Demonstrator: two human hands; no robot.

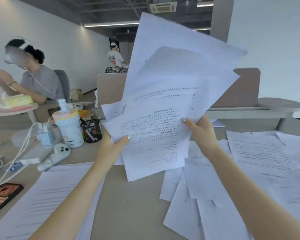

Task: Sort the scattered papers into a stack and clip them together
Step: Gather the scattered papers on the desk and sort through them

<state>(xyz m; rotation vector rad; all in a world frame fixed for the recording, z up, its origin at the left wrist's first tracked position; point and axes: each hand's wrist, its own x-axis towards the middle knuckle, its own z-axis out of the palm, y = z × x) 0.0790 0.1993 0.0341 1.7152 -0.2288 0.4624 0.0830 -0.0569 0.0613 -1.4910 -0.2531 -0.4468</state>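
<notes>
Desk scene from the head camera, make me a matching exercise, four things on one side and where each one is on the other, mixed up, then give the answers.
Things:
1. fanned sheets
2. phone
3. pen cup
4. tissue box

Places:
A. on the small round stand, far left
B. held up in both hands, left hand and right hand
C. flat at the desk's near left edge
D. just right of the pastel bottle

Pairs: 1-B, 2-C, 3-D, 4-A

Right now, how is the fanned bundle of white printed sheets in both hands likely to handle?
The fanned bundle of white printed sheets likely flops: its upper corners splay unsupported. Sheets look misaligned, so some could slip loose. The left hand and right hand pinch only its lower edges, so it probably weighs little.
</notes>
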